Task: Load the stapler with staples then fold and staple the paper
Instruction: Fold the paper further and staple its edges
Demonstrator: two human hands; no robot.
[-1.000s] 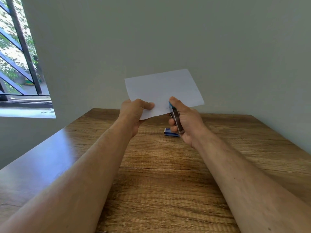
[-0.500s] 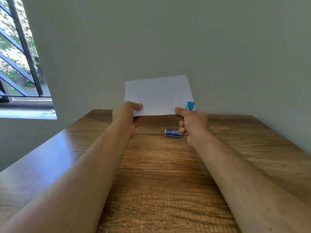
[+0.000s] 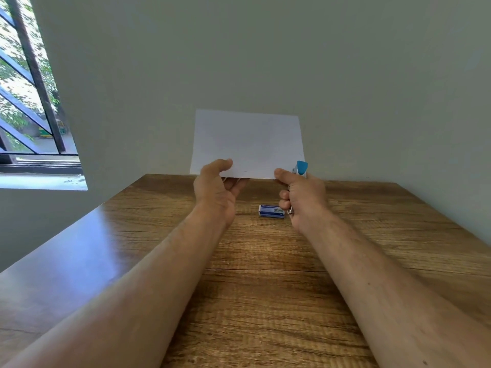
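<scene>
A white folded paper (image 3: 248, 142) is held upright above the far part of the wooden table (image 3: 265, 261). My left hand (image 3: 215, 189) pinches its lower left edge between thumb and fingers. My right hand (image 3: 303, 195) grips a blue and metal stapler (image 3: 301, 168) at the paper's lower right corner; the blue end sticks up above the fist, and the thumb lies against the paper's bottom edge. Most of the stapler is hidden inside the hand.
A small blue staple box (image 3: 271, 211) lies on the table just below and between my hands. A plain wall stands right behind the table. A barred window (image 3: 29, 102) is at the left.
The paper has turned from tilted to upright and level. My right hand with the stapler has slid from the middle of the bottom edge to the lower right corner. The left hand shifted slightly left.
</scene>
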